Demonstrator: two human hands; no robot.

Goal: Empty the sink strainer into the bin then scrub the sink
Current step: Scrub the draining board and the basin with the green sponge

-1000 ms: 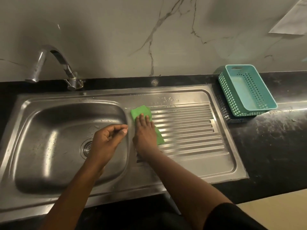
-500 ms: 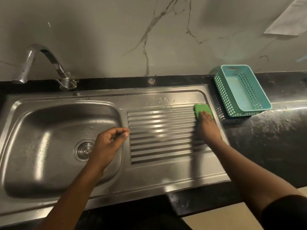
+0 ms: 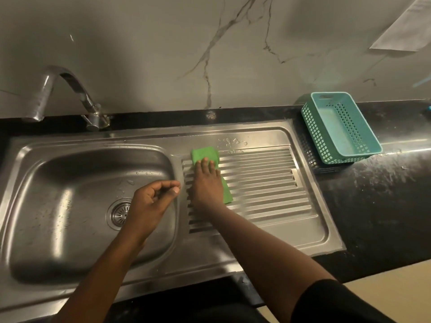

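A steel sink (image 3: 70,206) with a ribbed drainboard (image 3: 268,194) fills the counter. The round strainer (image 3: 119,213) sits in the drain at the basin's bottom, partly hidden by my left hand. My right hand (image 3: 205,185) lies flat on a green scrub pad (image 3: 205,155) at the left end of the drainboard's ribs, pressing it down. My left hand (image 3: 151,201) hovers over the basin's right side, fingers loosely curled with nothing in them.
A curved chrome tap (image 3: 67,94) stands at the back left. A teal plastic basket (image 3: 340,127) sits on the black counter (image 3: 384,206) right of the drainboard. A marble-look wall rises behind. No bin is in view.
My right hand has slid the green pad from the drainboard's far right end back to its left end. My left hand has stayed over the basin.
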